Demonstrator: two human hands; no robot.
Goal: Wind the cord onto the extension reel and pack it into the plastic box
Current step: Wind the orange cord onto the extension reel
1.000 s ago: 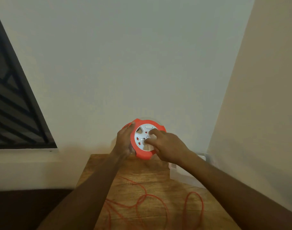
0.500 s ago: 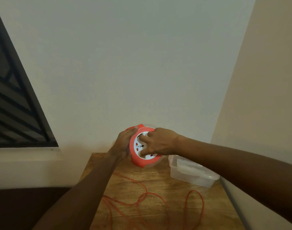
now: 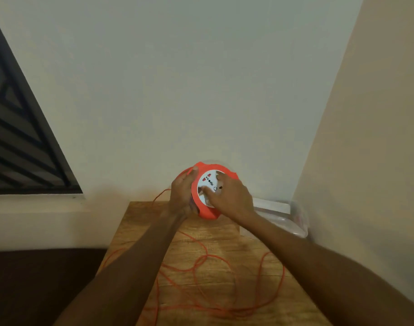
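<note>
The orange extension reel [image 3: 207, 214] with a white socket face is held up above the far end of the wooden table [image 3: 225, 285]. My left hand [image 3: 181, 196] grips its left rim. My right hand [image 3: 229, 198] rests on the white face, fingertips pressed into it. The thin orange cord [image 3: 225, 260] lies in loose loops across the table, and one strand rises behind my left hand towards the reel. A clear plastic box [image 3: 283, 215] stands at the table's far right, partly hidden by my right forearm.
Plain walls meet in a corner just behind the box. A dark window with a grille [image 3: 20, 137] is on the left above a pale ledge. A dark floor or seat [image 3: 36, 283] lies left of the table.
My right hand has turned on the reel's white face, from lower right, over the top, to the right side. A cord strand now arcs up behind my left hand.
</note>
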